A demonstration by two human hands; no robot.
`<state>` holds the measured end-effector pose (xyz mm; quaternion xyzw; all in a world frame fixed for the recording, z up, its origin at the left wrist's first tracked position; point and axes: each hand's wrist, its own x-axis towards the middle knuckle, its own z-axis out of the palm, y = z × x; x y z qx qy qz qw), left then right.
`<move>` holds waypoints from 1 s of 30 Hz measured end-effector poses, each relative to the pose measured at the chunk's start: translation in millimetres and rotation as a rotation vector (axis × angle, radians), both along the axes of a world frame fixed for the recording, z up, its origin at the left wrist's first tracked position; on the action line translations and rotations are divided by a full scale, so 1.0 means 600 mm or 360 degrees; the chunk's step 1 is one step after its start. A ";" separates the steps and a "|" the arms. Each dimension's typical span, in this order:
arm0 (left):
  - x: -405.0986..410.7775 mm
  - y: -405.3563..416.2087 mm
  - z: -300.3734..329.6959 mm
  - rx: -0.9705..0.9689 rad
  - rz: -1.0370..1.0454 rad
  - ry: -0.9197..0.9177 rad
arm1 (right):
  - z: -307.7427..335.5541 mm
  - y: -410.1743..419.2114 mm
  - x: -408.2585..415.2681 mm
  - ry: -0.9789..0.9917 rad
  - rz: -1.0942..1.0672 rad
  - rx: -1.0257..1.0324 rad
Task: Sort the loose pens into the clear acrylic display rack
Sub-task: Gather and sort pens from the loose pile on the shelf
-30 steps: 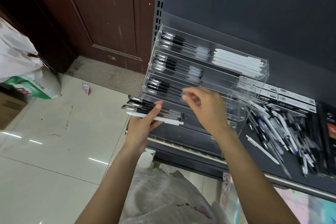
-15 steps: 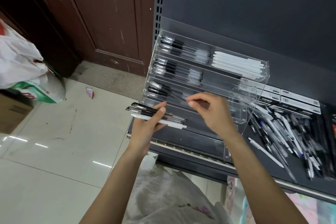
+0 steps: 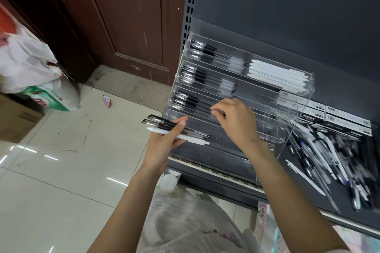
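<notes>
The task is judged to be partly done. In the clear acrylic display rack (image 3: 292,109), which stands on the dark shelf (image 3: 226,156), the three upper tiers on the left are already stocked with black-capped pens (image 3: 205,77), and a batch of white pens (image 3: 277,76) is laid in the top tier on the right; the lowest tier on the left and the lower right compartments appear unfilled. Much is left: a large heap of loose pens (image 3: 333,162) is spread on the shelf to the right of the rack, with one white pen (image 3: 304,176) lying apart at its near edge. A small bundle of pens (image 3: 176,130), two or three black-capped and one white, is gripped by the left hand (image 3: 164,146), with the thumb laid across the barrels, just in front of the rack's lower left corner. The right hand (image 3: 236,121) is held at the third tier with its fingertips pinched together; a pen seems to be set there, though what is pinched cannot be told with certainty. The rack is made of glossy, transparent sheet with sharp, straight edges and stepped, sloping trays. The pens are slim cylinders, some with clear barrels and black caps, others matte white with tapered ends. Flat boxes (image 3: 347,121) with printed labels are stacked behind the heap.
</notes>
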<state>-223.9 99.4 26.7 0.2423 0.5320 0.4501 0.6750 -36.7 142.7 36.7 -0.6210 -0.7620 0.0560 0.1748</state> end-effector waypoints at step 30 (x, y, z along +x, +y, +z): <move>0.010 0.009 0.000 0.0019 -0.0125 0.0002 | 0.001 0.007 0.004 -0.0221 0.0017 0.0333</move>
